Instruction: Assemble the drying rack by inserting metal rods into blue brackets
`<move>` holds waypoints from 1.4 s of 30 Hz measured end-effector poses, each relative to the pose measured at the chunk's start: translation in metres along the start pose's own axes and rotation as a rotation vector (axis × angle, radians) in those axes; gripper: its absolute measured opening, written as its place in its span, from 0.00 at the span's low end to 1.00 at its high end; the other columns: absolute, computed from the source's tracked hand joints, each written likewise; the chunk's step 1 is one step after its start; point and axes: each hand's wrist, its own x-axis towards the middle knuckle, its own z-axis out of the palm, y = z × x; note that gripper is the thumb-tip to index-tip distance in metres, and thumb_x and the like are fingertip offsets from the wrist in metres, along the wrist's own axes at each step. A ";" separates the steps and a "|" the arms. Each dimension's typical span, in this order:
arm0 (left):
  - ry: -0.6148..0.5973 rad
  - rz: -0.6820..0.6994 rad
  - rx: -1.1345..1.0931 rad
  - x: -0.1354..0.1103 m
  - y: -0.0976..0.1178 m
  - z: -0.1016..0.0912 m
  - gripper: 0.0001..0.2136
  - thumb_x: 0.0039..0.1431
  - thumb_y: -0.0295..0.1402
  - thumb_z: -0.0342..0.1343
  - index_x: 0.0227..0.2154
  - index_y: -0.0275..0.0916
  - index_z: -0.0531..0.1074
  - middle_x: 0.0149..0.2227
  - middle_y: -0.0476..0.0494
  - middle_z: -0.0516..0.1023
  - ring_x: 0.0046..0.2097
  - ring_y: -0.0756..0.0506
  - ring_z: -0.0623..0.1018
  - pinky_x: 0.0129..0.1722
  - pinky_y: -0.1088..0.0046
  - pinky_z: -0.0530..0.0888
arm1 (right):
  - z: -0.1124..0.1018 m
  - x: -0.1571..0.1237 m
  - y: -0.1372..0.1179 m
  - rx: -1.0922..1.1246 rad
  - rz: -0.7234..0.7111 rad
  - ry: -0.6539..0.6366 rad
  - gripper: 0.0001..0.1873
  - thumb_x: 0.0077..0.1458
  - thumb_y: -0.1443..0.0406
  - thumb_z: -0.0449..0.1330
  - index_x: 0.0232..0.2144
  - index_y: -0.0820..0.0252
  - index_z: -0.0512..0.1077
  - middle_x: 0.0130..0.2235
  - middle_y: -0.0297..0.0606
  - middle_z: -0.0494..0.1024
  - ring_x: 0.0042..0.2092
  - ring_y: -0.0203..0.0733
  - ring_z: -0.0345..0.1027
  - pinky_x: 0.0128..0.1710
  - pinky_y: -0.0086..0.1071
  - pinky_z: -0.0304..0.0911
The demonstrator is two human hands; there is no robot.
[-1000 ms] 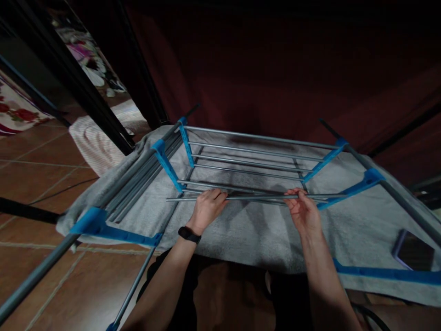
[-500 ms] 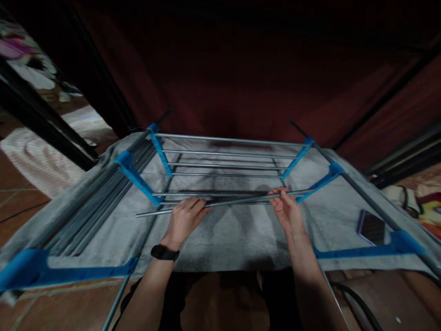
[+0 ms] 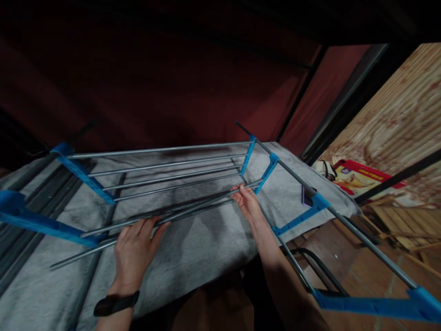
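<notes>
My left hand (image 3: pixel 136 250), with a dark band (image 3: pixel 116 304) at its wrist, grips a thin grey metal rod (image 3: pixel 193 210) from above. My right hand (image 3: pixel 246 202) pinches the same rod farther along, near the right-hand blue plastic bracket (image 3: pixel 267 172). The rod slants across the front of a rack, its left end loose in front of the left blue bracket (image 3: pixel 51 225). Close behind it another rod (image 3: pixel 103 228) spans the front brackets. Several parallel rods (image 3: pixel 165 164) join the rear brackets. Whether the held rod's right end sits in a bracket I cannot tell.
The rack stands on a grey cloth (image 3: pixel 206 257). Long grey tubes (image 3: pixel 41 193) lie at the left. A phone (image 3: pixel 308 196) rests on the cloth at the right. Beyond the edge are a red and yellow box (image 3: pixel 365 178) and wooden slats (image 3: pixel 406 225).
The view has swung to the right, bringing in the box and slats. Both hands still hold the rod, its left end still loose.
</notes>
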 end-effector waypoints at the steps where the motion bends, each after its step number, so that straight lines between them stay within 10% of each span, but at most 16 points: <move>1: 0.003 0.014 -0.006 0.000 -0.001 0.000 0.11 0.63 0.42 0.58 0.40 0.38 0.74 0.33 0.43 0.79 0.35 0.41 0.76 0.38 0.64 0.67 | 0.000 -0.001 0.000 0.001 0.000 -0.010 0.11 0.50 0.62 0.72 0.31 0.59 0.75 0.33 0.35 0.83 0.36 0.38 0.79 0.38 0.30 0.77; 12: -0.083 0.045 -0.120 -0.002 0.006 -0.005 0.09 0.65 0.40 0.57 0.38 0.39 0.75 0.34 0.45 0.80 0.37 0.43 0.78 0.39 0.65 0.67 | -0.022 -0.032 -0.008 0.072 0.112 0.018 0.11 0.50 0.66 0.71 0.37 0.58 0.76 0.38 0.36 0.83 0.43 0.41 0.79 0.52 0.38 0.74; 28: -0.312 -0.105 -0.095 -0.003 0.030 -0.007 0.10 0.67 0.40 0.54 0.36 0.39 0.72 0.36 0.43 0.76 0.39 0.43 0.74 0.39 0.63 0.66 | -0.055 -0.015 -0.006 -0.132 0.350 0.348 0.07 0.51 0.75 0.59 0.30 0.60 0.73 0.31 0.38 0.81 0.33 0.38 0.79 0.38 0.32 0.79; 42: -0.390 -0.155 -0.108 -0.008 0.021 -0.005 0.03 0.64 0.30 0.55 0.39 0.40 0.73 0.39 0.43 0.77 0.41 0.43 0.75 0.42 0.62 0.67 | -0.064 -0.008 -0.007 -0.176 0.370 0.338 0.08 0.58 0.75 0.58 0.31 0.60 0.74 0.33 0.38 0.81 0.35 0.37 0.80 0.39 0.32 0.79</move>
